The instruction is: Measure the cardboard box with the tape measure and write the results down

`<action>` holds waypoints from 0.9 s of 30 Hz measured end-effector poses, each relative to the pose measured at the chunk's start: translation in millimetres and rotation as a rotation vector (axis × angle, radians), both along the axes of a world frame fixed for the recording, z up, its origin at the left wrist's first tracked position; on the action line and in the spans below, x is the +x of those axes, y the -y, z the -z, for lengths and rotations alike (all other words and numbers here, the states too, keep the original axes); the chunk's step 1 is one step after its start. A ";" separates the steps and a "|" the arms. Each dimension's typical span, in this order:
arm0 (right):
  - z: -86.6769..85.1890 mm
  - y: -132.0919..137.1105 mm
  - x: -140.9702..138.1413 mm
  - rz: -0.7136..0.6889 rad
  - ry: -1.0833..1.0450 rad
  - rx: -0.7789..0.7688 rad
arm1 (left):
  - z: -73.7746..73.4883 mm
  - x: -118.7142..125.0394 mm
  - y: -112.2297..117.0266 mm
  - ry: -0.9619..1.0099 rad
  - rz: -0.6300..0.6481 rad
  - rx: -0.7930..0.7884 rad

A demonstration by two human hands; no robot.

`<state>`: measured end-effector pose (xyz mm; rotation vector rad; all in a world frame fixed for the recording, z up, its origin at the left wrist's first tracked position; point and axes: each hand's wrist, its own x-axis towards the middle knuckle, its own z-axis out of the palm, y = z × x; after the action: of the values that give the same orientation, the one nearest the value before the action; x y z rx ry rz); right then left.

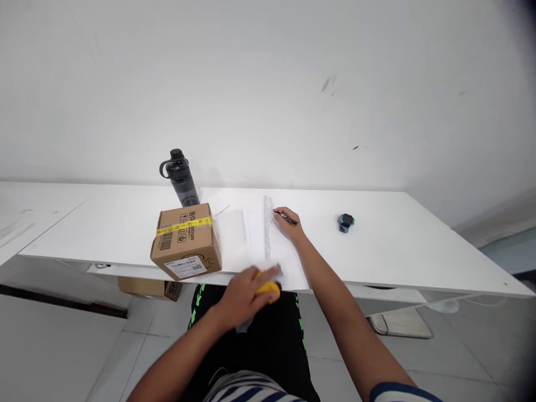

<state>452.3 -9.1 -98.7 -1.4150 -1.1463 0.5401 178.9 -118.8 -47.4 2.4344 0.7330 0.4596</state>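
Note:
My right hand [288, 223] is closed around a dark pen [288, 218] with pale markings, its tip close to the sheet of white paper [288, 262] on the desk. Along the paper runs a narrow, speckled grey strip [268, 229]; whether it is a ruler or dense marking I cannot tell. At the desk's front edge, my left hand [247, 293] grips a compact yellow and black tool [268, 287] that looks like a tape measure. Motion blurs this hand, and its fingers partly cover the tool.
Left of the paper stands a cardboard box [186, 240] with yellow tape and a label. Behind it is a dark water bottle [182, 178]. A small dark blue object, like a watch [345, 222], lies to the right. Another carton [144, 287] sits below the white desk [397, 240].

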 end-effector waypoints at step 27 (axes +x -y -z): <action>-12.2 0.0 -3.9 0.072 0.023 -0.148 | 20.8 66.6 -110.5 0.358 -0.498 -0.031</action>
<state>448.3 -9.1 -86.5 -1.5875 -1.0877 0.5686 245.5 -8.2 -68.2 2.0415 1.1682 1.0334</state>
